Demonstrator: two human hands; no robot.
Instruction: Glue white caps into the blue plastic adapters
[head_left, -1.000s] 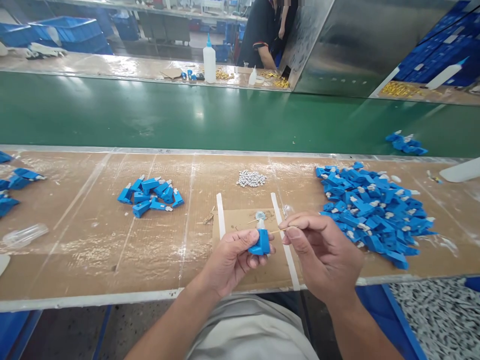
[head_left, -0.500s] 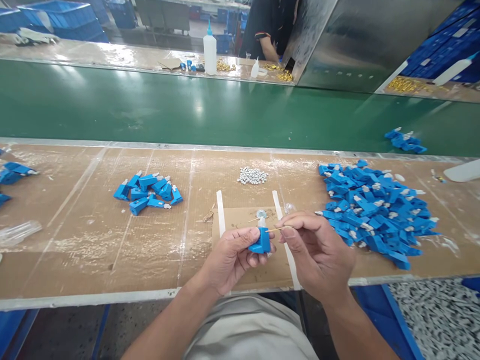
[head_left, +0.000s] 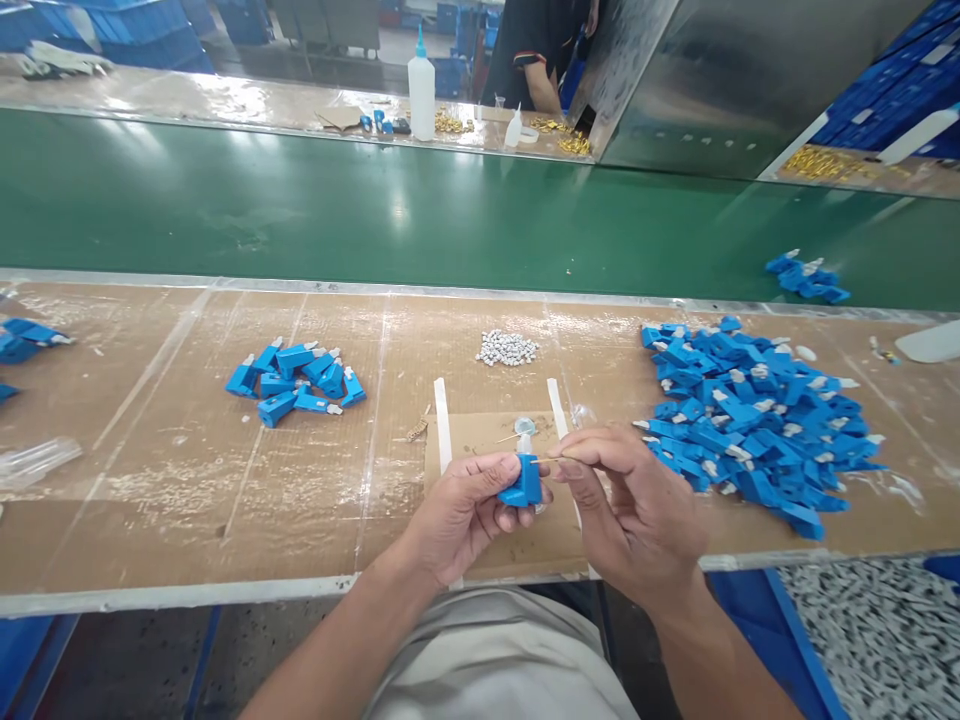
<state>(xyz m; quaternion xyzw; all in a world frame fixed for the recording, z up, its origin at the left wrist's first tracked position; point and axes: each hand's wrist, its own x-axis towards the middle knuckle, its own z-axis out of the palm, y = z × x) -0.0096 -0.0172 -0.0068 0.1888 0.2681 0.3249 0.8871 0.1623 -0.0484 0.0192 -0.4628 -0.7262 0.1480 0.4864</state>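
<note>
A blue part with a whitish tip is held upright between the thumb and fingers of my left hand. My right hand pinches a thin wooden stick, whose far end meets the upper right side of that blue part. Just behind the part, a small round clear dish rests on a cardboard sheet, with another thin stick beside it. Small grey-white pieces form a pile farther back.
A large heap of blue parts lies right of my right hand, a smaller group to the left. Behind the table runs a green belt bearing a few blue parts. A white bottle and a person are beyond.
My right hand has shifted slightly left, its fingertips nearer the blue part. My left hand keeps its hold. The person across the belt has moved a little.
</note>
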